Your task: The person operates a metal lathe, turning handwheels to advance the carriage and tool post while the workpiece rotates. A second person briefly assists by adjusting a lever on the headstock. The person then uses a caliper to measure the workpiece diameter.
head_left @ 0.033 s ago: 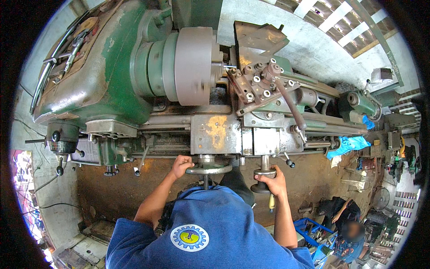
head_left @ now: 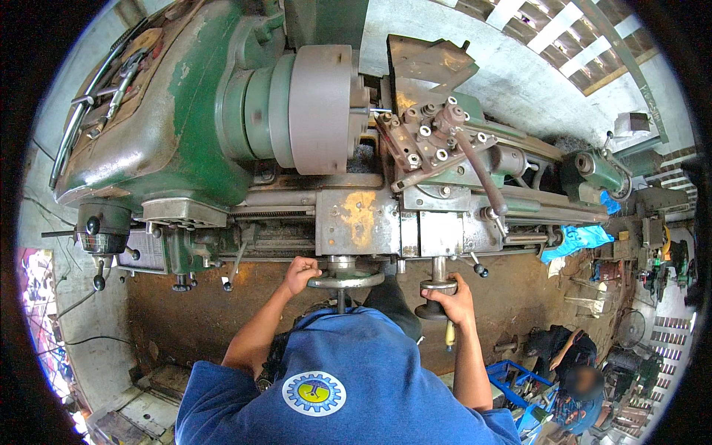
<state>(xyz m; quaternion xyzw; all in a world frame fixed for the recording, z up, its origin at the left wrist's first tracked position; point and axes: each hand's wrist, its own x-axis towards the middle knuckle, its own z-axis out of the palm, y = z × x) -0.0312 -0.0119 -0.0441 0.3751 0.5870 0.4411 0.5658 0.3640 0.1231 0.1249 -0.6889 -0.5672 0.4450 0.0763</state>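
A green metal lathe point(head_left: 200, 141) stretches across the view in front of me. My left hand point(head_left: 300, 276) is closed on the left rim of the large carriage handwheel point(head_left: 363, 281). Further right, my right hand point(head_left: 454, 300) grips the smaller cross-slide handwheel point(head_left: 438, 285), whose pale crank handle point(head_left: 449, 335) hangs below it. The grey chuck point(head_left: 319, 111) has smeared jaws, as if turning. A thin bright rod point(head_left: 380, 111) shows between the chuck and the tool post point(head_left: 437, 133); the exact spot where they meet is too small to make out.
A long clamping lever point(head_left: 482, 170) slants down from the tool post. The tailstock point(head_left: 601, 172) stands at the right end, near a blue plastic bag point(head_left: 582, 241). Tools point(head_left: 119, 89) lie on the headstock. Another person point(head_left: 578, 393) crouches at lower right beside a blue crate point(head_left: 512, 378).
The smeared marks on the chuck face and jaws look slightly different. Both of my hands stay on their handwheels.
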